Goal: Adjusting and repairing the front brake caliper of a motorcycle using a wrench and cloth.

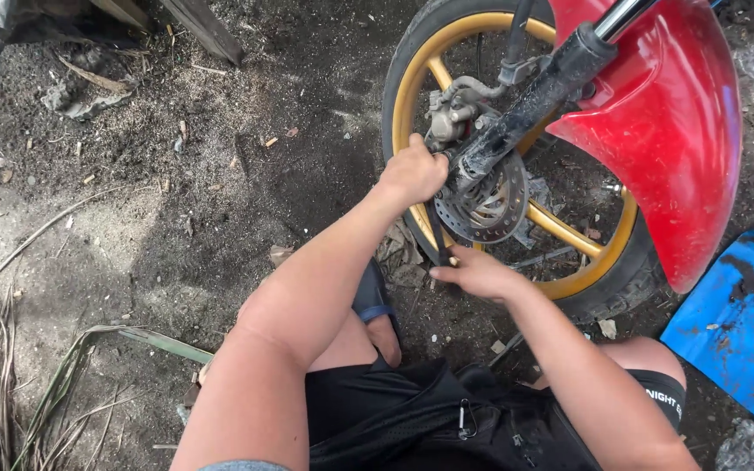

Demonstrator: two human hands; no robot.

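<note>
A motorcycle front wheel (pixel 412 65) with a gold rim and black tyre stands on dirt under a red mudguard (pixel 674 131). My left hand (pixel 414 170) is closed by the wheel hub, beside the grey brake caliper (pixel 448 118) and the drilled brake disc (pixel 486 209); a dark tool shaft (pixel 437 234) runs down from it. My right hand (pixel 477 273) pinches the lower end of that tool near the tyre's bottom edge. The black fork leg (pixel 534 96) crosses the wheel diagonally.
Dark sandy ground with dry leaves and twigs lies to the left. A blue sheet (pixel 739 323) is on the ground at the right. My knees, black shorts and a sandalled foot (pixel 377 305) fill the bottom. Wooden planks (pixel 202 26) lean at the top left.
</note>
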